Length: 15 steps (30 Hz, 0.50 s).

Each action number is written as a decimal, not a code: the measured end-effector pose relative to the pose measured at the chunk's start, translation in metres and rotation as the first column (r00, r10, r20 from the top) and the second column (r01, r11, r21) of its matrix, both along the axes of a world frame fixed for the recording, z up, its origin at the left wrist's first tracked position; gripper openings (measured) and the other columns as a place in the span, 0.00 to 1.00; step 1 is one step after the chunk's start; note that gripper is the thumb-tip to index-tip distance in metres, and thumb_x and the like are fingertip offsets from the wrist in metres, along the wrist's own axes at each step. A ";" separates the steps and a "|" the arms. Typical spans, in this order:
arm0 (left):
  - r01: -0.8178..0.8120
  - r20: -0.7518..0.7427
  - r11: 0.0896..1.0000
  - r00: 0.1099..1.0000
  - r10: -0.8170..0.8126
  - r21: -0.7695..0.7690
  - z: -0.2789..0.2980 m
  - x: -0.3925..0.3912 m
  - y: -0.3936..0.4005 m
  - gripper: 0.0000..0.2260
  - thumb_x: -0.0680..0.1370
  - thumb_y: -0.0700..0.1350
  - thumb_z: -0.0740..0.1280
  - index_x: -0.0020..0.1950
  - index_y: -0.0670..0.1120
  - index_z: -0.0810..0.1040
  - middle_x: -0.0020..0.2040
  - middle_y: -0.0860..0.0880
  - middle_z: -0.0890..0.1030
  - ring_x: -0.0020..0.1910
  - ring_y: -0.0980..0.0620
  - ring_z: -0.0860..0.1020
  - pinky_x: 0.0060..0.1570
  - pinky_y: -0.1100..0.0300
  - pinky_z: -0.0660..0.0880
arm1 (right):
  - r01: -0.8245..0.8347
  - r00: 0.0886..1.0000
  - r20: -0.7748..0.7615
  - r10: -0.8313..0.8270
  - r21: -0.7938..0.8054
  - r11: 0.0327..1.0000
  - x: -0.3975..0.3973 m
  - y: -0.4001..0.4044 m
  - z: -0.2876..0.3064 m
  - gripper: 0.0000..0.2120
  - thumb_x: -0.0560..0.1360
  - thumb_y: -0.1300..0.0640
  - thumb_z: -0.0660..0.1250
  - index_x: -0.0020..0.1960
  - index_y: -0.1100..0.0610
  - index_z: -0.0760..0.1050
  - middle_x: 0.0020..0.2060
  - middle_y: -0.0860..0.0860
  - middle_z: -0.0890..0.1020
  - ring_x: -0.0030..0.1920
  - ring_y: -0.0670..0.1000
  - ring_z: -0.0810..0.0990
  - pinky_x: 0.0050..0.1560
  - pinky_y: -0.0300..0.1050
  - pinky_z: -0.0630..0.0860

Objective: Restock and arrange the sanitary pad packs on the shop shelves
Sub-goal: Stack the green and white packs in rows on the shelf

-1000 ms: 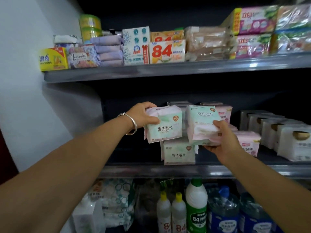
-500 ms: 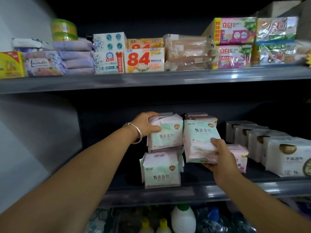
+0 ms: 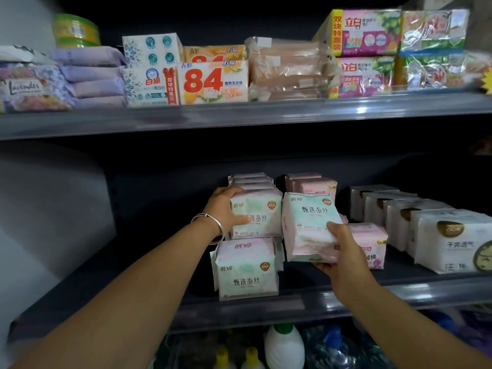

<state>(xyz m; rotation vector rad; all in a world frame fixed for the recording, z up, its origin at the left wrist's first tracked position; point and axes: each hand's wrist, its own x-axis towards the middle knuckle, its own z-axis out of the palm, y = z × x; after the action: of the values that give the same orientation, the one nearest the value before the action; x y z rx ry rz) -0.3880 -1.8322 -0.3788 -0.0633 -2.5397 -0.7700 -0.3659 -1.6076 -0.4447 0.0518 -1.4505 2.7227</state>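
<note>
Bottles [image 3: 284, 347] cut off (blurred).

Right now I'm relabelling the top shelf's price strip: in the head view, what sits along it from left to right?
Lavender pack → stacked lilac packs → white-blue soap box → "84" soap box → clear-wrapped tan bars → pink-and-yellow boxes → green clear-wrapped packs.

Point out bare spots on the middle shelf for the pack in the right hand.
Bare deck left of the green pack stack, out to the wall. A narrow gap lies under the held pack, between that stack and the pink packs. Right of those, white packs crowd the shelf.
</note>
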 end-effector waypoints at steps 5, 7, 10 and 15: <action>0.003 0.022 1.000 1.000 -0.003 0.014 -0.001 0.004 -0.001 0.34 0.68 0.44 0.76 0.72 0.52 0.65 0.68 0.47 0.64 0.63 0.50 0.69 0.56 0.68 0.62 | -0.004 1.000 -0.012 0.004 0.012 1.000 0.004 0.002 0.001 0.05 0.76 0.54 0.64 0.51 0.53 0.76 0.47 0.53 0.83 0.47 0.54 0.81 0.43 0.48 0.78; 0.012 0.040 1.000 0.999 -0.013 0.015 -0.001 0.008 -0.003 0.36 0.69 0.44 0.76 0.74 0.51 0.63 0.70 0.47 0.62 0.66 0.49 0.67 0.57 0.68 0.60 | -0.004 1.000 -0.014 0.004 0.003 1.000 0.007 0.002 0.003 0.06 0.76 0.54 0.64 0.52 0.53 0.75 0.46 0.53 0.83 0.46 0.53 0.81 0.42 0.48 0.78; 0.016 0.069 1.000 0.997 -0.016 0.002 0.001 0.015 -0.005 0.39 0.69 0.44 0.75 0.75 0.52 0.59 0.73 0.46 0.58 0.71 0.47 0.63 0.66 0.63 0.60 | -0.007 1.000 -0.018 0.007 -0.004 1.000 0.012 0.002 0.006 0.07 0.76 0.54 0.64 0.52 0.54 0.75 0.47 0.53 0.83 0.46 0.53 0.82 0.43 0.48 0.78; -0.026 0.069 0.997 0.997 0.031 -0.068 0.005 0.036 -0.003 0.37 0.71 0.48 0.73 0.75 0.56 0.57 0.77 0.47 0.50 0.75 0.44 0.51 0.73 0.49 0.55 | 0.016 0.999 -0.028 -0.016 0.008 1.000 0.024 0.001 0.014 0.07 0.76 0.54 0.64 0.51 0.54 0.76 0.48 0.53 0.83 0.48 0.53 0.81 0.42 0.47 0.77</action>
<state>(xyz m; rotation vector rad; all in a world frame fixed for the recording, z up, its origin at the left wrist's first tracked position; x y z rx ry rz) -0.3516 -1.8357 -0.3736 -0.0218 -2.6271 -0.6877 -0.3419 -1.6063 -0.4303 0.0776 -1.4484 2.6927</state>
